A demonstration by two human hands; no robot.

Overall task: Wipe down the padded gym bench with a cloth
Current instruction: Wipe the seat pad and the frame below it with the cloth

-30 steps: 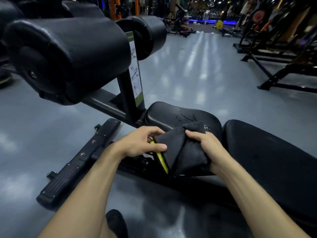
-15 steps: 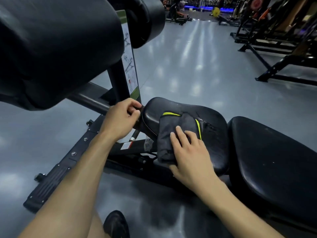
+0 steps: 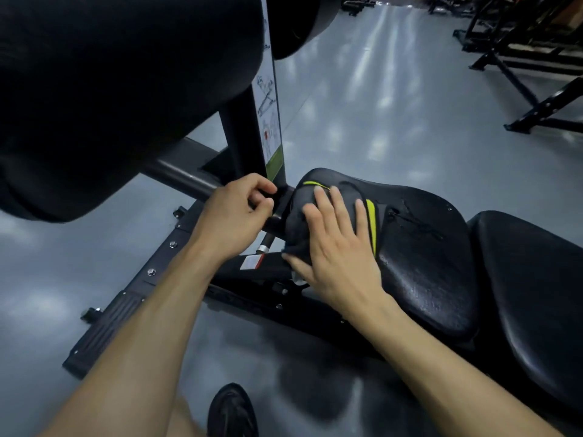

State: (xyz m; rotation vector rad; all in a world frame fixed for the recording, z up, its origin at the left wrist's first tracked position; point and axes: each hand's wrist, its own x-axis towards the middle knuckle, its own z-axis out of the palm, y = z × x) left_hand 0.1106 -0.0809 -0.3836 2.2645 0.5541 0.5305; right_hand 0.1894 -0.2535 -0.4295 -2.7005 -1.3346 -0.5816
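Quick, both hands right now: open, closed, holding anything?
Left hand: curled closed on the bench frame by the upright post.
Right hand: open, fingers spread flat, pressing the cloth onto the seat pad.

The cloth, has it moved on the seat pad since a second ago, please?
Yes. The cloth now sits at the seat pad's front end near the upright post, under the right hand.

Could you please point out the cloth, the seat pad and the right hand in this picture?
cloth (image 3: 298,216): head view, dark fabric left of the fingers.
seat pad (image 3: 422,257): head view, bare middle of the pad.
right hand (image 3: 337,247): head view, back of the hand.
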